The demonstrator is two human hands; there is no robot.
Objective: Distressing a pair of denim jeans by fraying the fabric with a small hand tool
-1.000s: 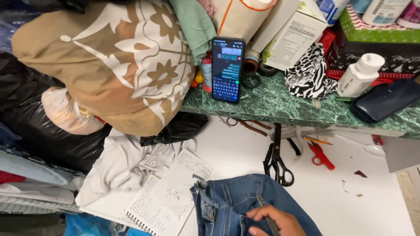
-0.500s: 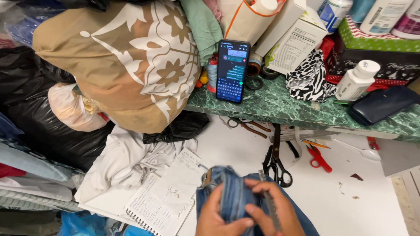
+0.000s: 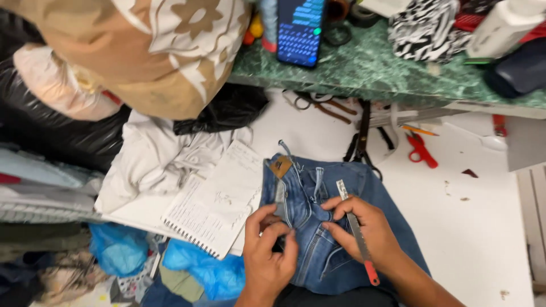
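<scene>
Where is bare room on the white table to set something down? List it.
Bare white table top lies right of the blue denim jeans, below the small red-handled scissors; only a few dark scraps lie there. A smaller patch sits above the jeans near the black-handled shears. The left is crowded: an open spiral notebook, crumpled white cloth, blue plastic bags.

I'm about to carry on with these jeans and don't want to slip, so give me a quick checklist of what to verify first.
1. Left hand gripping the jeans at the waistband: ok.
2. Right hand holding the metal tool with the red tip: ok.
3. Jeans lying flat: not ok, bunched at the waistband.
4. Notebook off the jeans: not ok, its edge touches them.
5. Black scissors away from both hands: ok.
6. Tool's edge condition: cannot tell.
</scene>
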